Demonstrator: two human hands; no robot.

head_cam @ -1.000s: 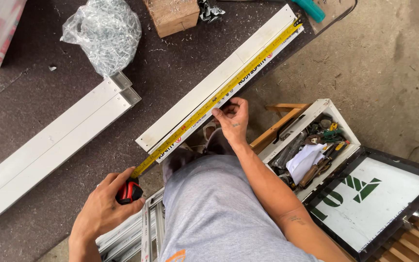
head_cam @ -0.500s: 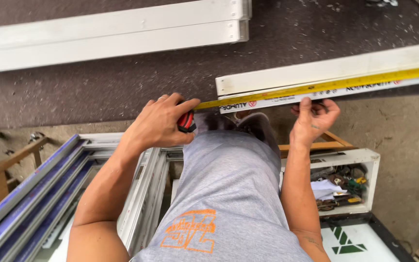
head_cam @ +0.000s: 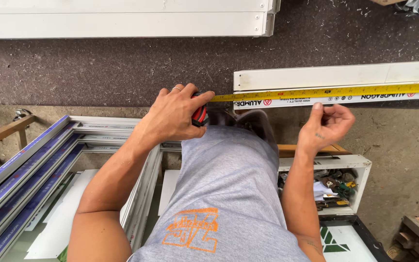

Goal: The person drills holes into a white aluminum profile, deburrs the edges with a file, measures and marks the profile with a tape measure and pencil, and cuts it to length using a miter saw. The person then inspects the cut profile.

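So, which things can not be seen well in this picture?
- Tape measure case, head view: mostly covered by the left hand; only a red and black edge shows.
- Yellow tape and white bar: cut off by the right edge, so their far ends are unseen.
- Tools in the white box: too small to tell apart.
- Right hand: whether its thumb touches the bar is unclear.

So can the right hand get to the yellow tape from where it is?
Probably yes. The right hand sits just below the white aluminium profile, thumb tip up against its edge, and the yellow tape runs along it just above. Nothing lies between them. The left hand grips the tape measure case.
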